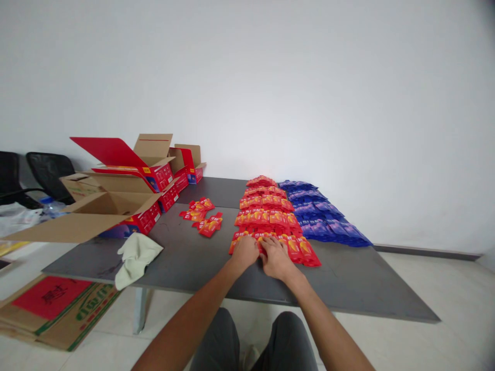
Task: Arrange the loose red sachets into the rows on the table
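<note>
Red sachets (pixel 270 216) are laid out in neat overlapping rows down the middle of the grey worktop (pixel 193 257), and these rows serve as the landmark. Both hands are pressed on the rows' nearest end: the left hand (pixel 244 252) lies curled over the near-left corner sachets, and the right hand (pixel 276 257) is spread flat beside it, fingers touching the front row. Neither grip is seen to be closed round a sachet; the left fingers are bent, and whether anything is pinched beneath them cannot be told.

Just right of the red rows, and touching them, blue sachets (pixel 325 216) are set in matching rows. Left of the red rows, a small loose cluster of red sachets (pixel 203 216) is left unsorted on the worktop. Further left, open red-printed cartons (pixel 127 201) are stacked, and a pale cloth (pixel 135 257) is draped near the edge in front of them. Flattened cardboard (pixel 54 309) lies on the floor below that side.

Judged from the layout, most of the arranging appears done: both colours are largely lined up, the nearest red row is being tidied, and only the loose cluster seems left to be placed.
</note>
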`<state>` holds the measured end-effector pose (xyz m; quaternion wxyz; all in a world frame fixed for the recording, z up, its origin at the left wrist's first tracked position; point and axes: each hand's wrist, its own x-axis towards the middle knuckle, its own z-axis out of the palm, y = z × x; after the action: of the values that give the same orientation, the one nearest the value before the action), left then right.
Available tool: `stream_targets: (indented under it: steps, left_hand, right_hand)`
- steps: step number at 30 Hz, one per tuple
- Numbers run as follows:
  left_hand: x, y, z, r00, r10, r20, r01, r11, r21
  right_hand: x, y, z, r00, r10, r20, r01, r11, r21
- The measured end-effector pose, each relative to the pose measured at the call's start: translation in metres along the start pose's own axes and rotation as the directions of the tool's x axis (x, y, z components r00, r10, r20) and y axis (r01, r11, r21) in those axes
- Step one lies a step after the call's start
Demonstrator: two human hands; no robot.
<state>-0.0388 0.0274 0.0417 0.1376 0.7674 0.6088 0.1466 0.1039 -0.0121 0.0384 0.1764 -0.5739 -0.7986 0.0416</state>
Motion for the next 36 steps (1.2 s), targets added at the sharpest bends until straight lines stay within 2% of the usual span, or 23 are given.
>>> stream_targets:
  steps: [5, 10, 16, 18, 22, 26, 31, 34, 36]
  left_hand:
    - [-0.001, -0.011, -0.003, 1.0, 0.022, -0.004, -0.022, 1.0, -0.018]
    - [0.001, -0.039, -0.015, 0.992, -0.017, -0.128, 0.018, 1.0, 0.007]
    - [0.007, -0.092, -0.032, 0.968, -0.06, -0.245, 0.073, 0.996, 0.043]
    - [0.009, -0.109, -0.034, 0.963, -0.103, -0.248, 0.121, 0.991, 0.061]
    - [0.009, -0.133, -0.034, 0.904, -0.226, -0.363, 0.272, 0.959, 0.079]
    - [0.01, -0.148, -0.034, 0.871, -0.361, -0.334, 0.399, 0.915, 0.052]
    - [0.013, -0.165, -0.038, 0.851, -0.441, -0.286, 0.441, 0.895, -0.068]
    - [0.015, -0.174, -0.041, 0.836, -0.485, -0.256, 0.411, 0.863, -0.292]
    - [0.014, -0.177, -0.042, 0.833, -0.503, -0.229, 0.351, 0.801, -0.485]
  right_hand:
    - [0.012, -0.016, -0.001, 0.995, -0.029, -0.096, 0.032, 0.999, 0.031]
    - [0.041, -0.036, 0.014, 0.984, -0.053, -0.168, 0.071, 0.992, 0.1]
    - [0.077, -0.067, 0.042, 0.994, -0.033, -0.103, 0.045, 0.992, 0.12]
    - [0.087, -0.079, 0.051, 0.997, -0.02, -0.069, 0.029, 0.991, 0.129]
    - [0.107, -0.103, 0.068, 1.0, 0.018, 0.002, -0.018, 0.972, 0.234]
    - [0.123, -0.118, 0.082, 0.994, 0.091, 0.055, -0.105, 0.929, 0.354]
    - [0.133, -0.122, 0.094, 0.988, 0.138, 0.072, -0.155, 0.885, 0.439]
    - [0.134, -0.12, 0.1, 0.982, 0.178, 0.059, -0.183, 0.843, 0.505]
    - [0.133, -0.119, 0.105, 0.977, 0.21, 0.046, -0.2, 0.81, 0.551]
